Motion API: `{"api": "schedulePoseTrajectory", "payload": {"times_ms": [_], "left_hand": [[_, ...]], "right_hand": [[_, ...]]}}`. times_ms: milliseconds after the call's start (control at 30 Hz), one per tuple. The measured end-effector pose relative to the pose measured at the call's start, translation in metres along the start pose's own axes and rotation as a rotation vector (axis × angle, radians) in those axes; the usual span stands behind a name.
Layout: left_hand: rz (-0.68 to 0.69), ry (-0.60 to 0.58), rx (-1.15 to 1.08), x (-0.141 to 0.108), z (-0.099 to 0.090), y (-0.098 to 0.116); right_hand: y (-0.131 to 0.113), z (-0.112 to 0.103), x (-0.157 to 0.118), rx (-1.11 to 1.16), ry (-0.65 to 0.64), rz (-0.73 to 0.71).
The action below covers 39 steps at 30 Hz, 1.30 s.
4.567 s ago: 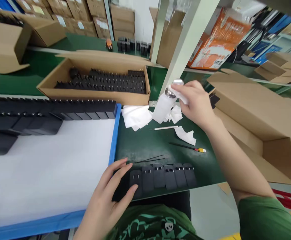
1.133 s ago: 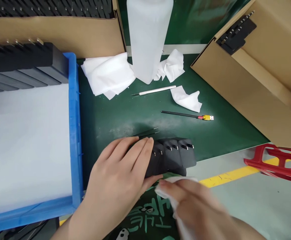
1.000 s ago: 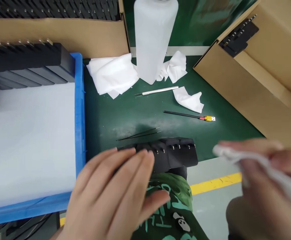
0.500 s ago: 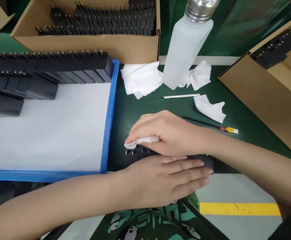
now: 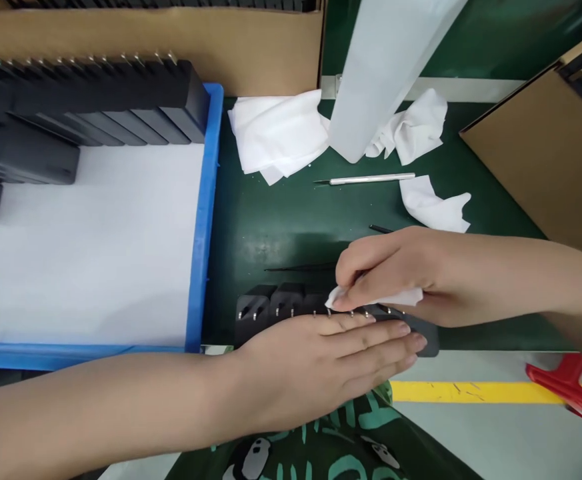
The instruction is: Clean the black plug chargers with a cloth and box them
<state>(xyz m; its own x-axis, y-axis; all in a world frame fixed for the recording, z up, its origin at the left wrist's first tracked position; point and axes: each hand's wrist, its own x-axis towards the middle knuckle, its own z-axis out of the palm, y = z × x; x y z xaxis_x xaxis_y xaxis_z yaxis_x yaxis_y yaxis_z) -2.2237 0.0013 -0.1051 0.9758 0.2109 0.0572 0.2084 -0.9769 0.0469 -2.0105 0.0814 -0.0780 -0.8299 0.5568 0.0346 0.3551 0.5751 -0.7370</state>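
Right of the blue-rimmed white tray (image 5: 204,220), the right hand (image 5: 395,267) is pinching a white cloth (image 5: 405,298) over lined-up black two-pronged plastic plugs (image 5: 285,297); the left hand (image 5: 315,363) is lying flat along them, fingers outstretched.

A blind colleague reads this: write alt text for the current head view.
A person's right hand holds a white wipe at a row of black plug adapters on a green bench, while the left hand lies flat along their near side. Nearby: a blue-edged tray of similar adapters, loose wipes and a white bottle.
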Motion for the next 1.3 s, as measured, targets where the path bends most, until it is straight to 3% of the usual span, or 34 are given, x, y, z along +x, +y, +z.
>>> {"api": "schedulePoseTrajectory", "payload": {"times_ms": [167, 200, 333, 400, 533, 600, 667, 733, 800, 867, 967, 1100, 1300], "left_hand": [[-0.025, 0.018, -0.119, -0.002, 0.001, 0.002], [-0.026, 0.022, -0.130, -0.002, 0.001, 0.002], [-0.023, 0.007, -0.135, -0.002, 0.003, 0.001], [-0.016, 0.001, -0.131, -0.001, 0.004, 0.000], [0.028, 0.028, -0.127, 0.001, -0.003, -0.003], [0.064, 0.146, -0.135, -0.002, -0.012, -0.005], [0.004, 0.302, -0.143, -0.014, -0.023, -0.006], [-0.202, 0.391, -0.182, -0.032, -0.029, -0.007], [-0.468, 0.375, -0.245, -0.055, -0.030, -0.007], [-0.650, 0.322, -0.313, -0.074, -0.025, -0.007], [-0.759, 0.269, -0.379, -0.091, -0.016, -0.005], [-0.780, 0.200, -0.364, -0.095, -0.006, -0.003], [-0.720, 0.246, -0.300, -0.100, 0.002, -0.005]], "right_hand": [[-0.001, 0.005, -0.032, -0.080, 0.218, 0.234], [0.002, 0.000, -0.035, -0.040, 0.168, 0.232], [0.022, -0.030, -0.045, 0.227, -0.250, 0.099], [0.028, -0.045, -0.052, 0.256, -0.300, 0.105], [0.013, -0.065, -0.080, 0.146, -0.213, 0.178], [-0.006, -0.062, -0.100, 0.059, 0.026, 0.204], [-0.028, -0.042, -0.118, -0.055, 0.415, 0.199], [-0.047, -0.007, -0.127, -0.184, 0.824, 0.195], [-0.060, 0.036, -0.125, -0.219, 1.002, 0.298], [-0.069, 0.075, -0.116, -0.192, 0.929, 0.440], [-0.077, 0.113, -0.099, -0.361, 0.842, 0.554], [-0.087, 0.130, -0.072, -0.714, 0.780, 0.599], [-0.102, 0.142, -0.023, -0.898, 0.670, 0.529]]}}
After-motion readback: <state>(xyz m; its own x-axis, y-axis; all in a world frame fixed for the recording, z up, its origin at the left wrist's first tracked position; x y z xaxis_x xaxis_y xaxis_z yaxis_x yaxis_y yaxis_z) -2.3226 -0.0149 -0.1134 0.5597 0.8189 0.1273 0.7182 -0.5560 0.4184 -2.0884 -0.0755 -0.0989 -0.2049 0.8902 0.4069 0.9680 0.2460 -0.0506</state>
